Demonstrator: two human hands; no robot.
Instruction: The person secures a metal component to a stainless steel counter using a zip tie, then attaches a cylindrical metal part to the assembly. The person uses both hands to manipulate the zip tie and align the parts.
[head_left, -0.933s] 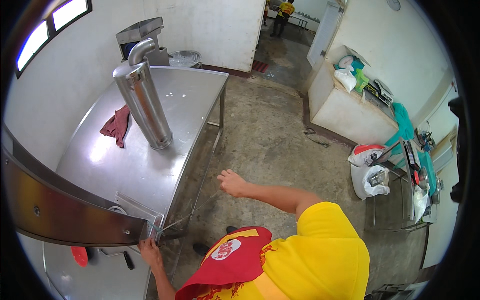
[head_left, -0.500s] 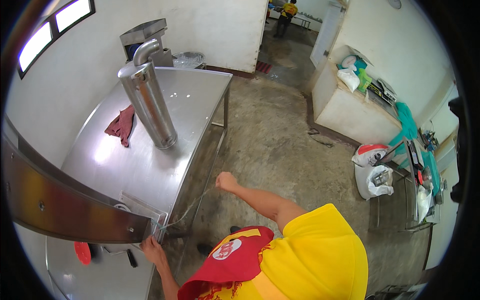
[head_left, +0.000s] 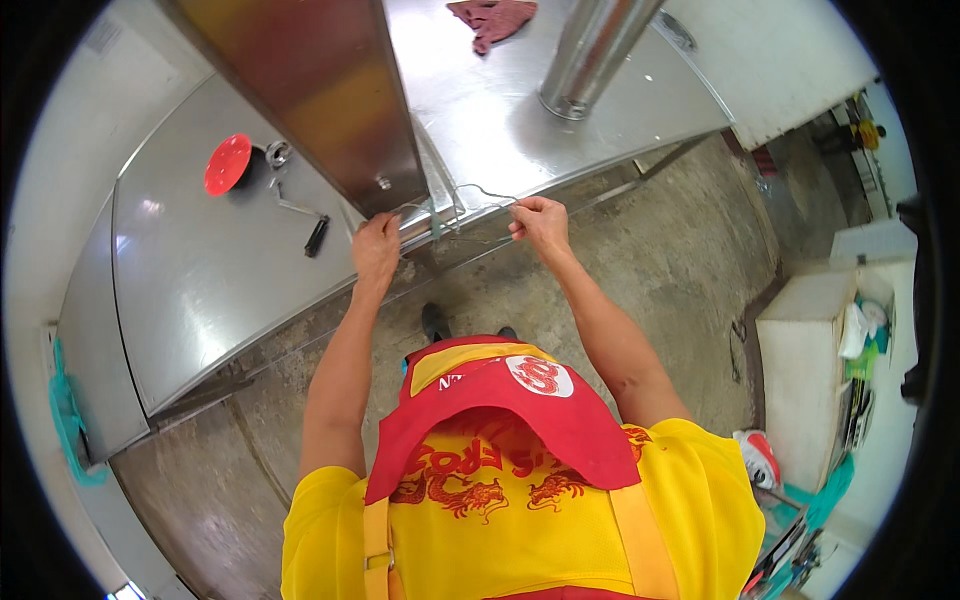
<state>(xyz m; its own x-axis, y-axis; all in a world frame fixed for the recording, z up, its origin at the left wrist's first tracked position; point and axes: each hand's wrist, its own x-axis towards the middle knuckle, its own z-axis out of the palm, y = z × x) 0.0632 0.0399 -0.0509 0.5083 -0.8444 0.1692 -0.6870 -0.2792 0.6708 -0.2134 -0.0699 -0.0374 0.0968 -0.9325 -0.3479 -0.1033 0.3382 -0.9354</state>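
- A person's two bare hands work near the centre of the frame, at the lower end of a tall steel housing (head_left: 300, 90) that slants down from the upper left.
- The right hand (head_left: 541, 226), just right of centre, has thumb and fingers pinched together on a thin, pale cord (head_left: 484, 189).
- The cord runs in a loose, wavy line between that hand and the housing's lower end, above the middle of the frame.
- The left hand (head_left: 376, 246), left of centre, touches the housing's bottom corner with its fingers bent; I cannot tell whether they clamp the cord there.
- Both forearms reach up from a yellow shirt (head_left: 520, 545) and red apron (head_left: 490, 385) at the lower centre.
- A stainless steel table (head_left: 200, 275) spreads across the left and top of the frame.
- On it, at upper left, lie a red bowl (head_left: 228, 164) with a dark outside, a small metal fitting (head_left: 278, 153) beside it, and a crank with a black grip (head_left: 316, 237).
- At the top, a maroon cloth (head_left: 493, 20) lies left of an upright steel cylinder (head_left: 600, 50).
- At far upper right, a co-worker in yellow (head_left: 864, 135) appears, small.
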